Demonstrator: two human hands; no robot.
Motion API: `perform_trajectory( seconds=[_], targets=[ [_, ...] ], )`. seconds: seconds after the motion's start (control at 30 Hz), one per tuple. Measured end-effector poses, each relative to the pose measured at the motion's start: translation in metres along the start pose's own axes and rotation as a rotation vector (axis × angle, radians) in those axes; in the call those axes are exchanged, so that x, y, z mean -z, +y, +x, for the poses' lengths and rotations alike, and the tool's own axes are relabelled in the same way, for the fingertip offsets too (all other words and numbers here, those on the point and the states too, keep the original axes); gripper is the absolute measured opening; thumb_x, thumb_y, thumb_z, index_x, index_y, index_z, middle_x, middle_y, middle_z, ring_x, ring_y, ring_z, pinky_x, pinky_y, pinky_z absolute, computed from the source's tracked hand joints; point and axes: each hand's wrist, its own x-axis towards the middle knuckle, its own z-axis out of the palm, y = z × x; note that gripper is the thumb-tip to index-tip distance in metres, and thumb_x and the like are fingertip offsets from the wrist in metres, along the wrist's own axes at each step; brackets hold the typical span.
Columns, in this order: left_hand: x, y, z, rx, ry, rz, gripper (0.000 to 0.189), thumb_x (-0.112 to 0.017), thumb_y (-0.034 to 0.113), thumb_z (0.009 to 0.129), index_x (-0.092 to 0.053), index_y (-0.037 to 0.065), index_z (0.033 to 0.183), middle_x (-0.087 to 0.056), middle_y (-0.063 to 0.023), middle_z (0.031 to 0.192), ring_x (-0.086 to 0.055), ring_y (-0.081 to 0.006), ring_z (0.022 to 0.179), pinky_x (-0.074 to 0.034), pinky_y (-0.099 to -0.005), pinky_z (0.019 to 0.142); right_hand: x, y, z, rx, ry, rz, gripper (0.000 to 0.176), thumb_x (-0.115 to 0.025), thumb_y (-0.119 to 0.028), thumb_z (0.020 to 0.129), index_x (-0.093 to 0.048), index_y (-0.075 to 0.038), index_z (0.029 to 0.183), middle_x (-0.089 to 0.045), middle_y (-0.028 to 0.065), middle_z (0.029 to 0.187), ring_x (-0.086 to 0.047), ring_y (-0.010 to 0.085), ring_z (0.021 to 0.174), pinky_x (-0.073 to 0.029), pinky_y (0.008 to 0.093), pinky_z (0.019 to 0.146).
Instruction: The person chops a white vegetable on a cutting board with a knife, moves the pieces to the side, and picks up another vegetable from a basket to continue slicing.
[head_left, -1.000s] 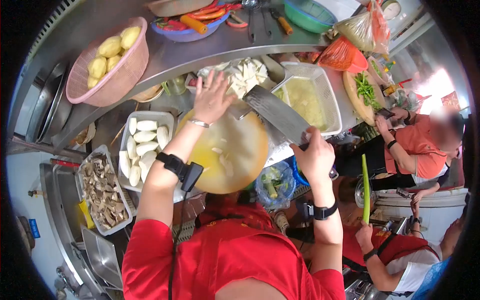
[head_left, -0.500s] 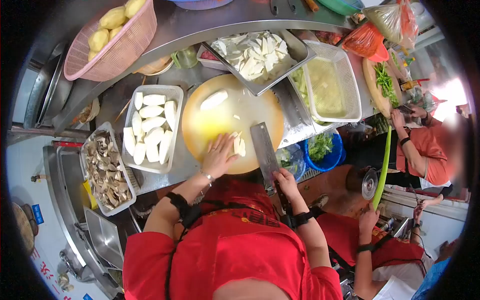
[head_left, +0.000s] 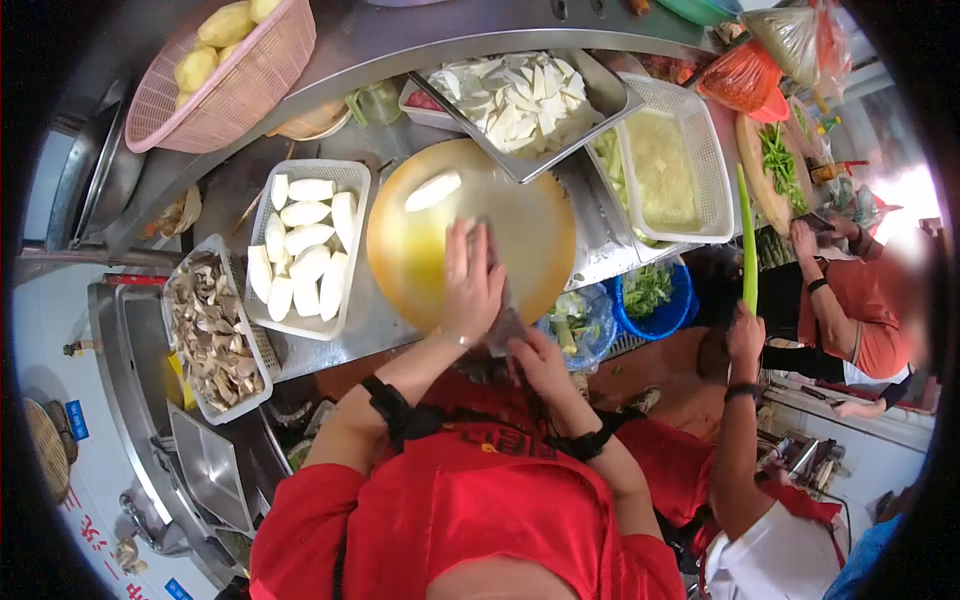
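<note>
My right hand [head_left: 541,366] grips the handle of a cleaver [head_left: 504,327], whose blade stands on edge over the round cutting board [head_left: 545,220]. My left hand [head_left: 472,290] lies along the blade with fingers stretched out, covering part of it. The small white slices are hidden from view under the left hand and the blade. A peeled white vegetable piece [head_left: 433,191] lies at the board's far left. Left of the board, a white basket [head_left: 357,205] holds several more whole peeled pieces. Beyond the board, a metal tray [head_left: 612,100] contains white slices.
Mushroom pieces [head_left: 212,335] fill a basket at left; potatoes [head_left: 226,25] sit in a pink basket [head_left: 165,118]. At right are a white basket [head_left: 722,180] and a blue tub [head_left: 684,300] with greens. A co-worker's hand [head_left: 745,332] raises a long green stalk [head_left: 749,240]; another person chops nearby.
My left hand has moved right and up onto the blade. The cleaver has shifted left, its blade now turned on edge. The co-worker's stalk has risen.
</note>
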Motion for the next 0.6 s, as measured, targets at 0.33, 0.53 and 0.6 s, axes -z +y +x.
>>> perform_trajectory(
  seconds=[0.33,0.53,0.6],
  targets=[
    [0.068,0.031,0.188,-0.148,-0.158,-0.573,0.031,-0.053,0.014,0.087,-0.055,0.005,0.117,-0.050,-0.0154,0.122,-0.050,-0.0242,0.111,-0.040,-0.0340,0.093,0.052,-0.080,-0.040,0.552,0.542,-0.407,0.008,-0.053,-0.010,0.086,-0.056,-0.002,0.088,-0.055,0.0060,0.056,-0.054,0.0150,0.046,-0.040,0.0265,0.043],
    [0.156,0.072,0.098,0.333,-0.347,-2.072,0.042,-0.051,-0.003,0.078,-0.049,0.009,0.119,-0.047,-0.0049,0.089,-0.047,-0.0171,0.075,-0.041,-0.0320,0.070,0.043,-0.022,0.005,0.517,0.500,-1.212,0.028,-0.064,-0.027,0.075,-0.061,-0.014,0.100,-0.062,0.0118,0.071,-0.060,0.0322,0.059,-0.048,0.0407,0.053],
    [0.171,0.085,0.077,0.263,-0.351,-2.079,0.046,-0.050,-0.005,0.077,-0.048,0.010,0.120,-0.046,-0.0044,0.091,-0.046,-0.0166,0.074,-0.040,-0.0315,0.069,0.037,-0.003,0.041,0.561,0.411,-1.264,0.033,-0.067,-0.029,0.071,-0.060,-0.017,0.101,-0.059,0.0106,0.070,-0.060,0.0307,0.061,-0.047,0.0404,0.054]
  ],
)
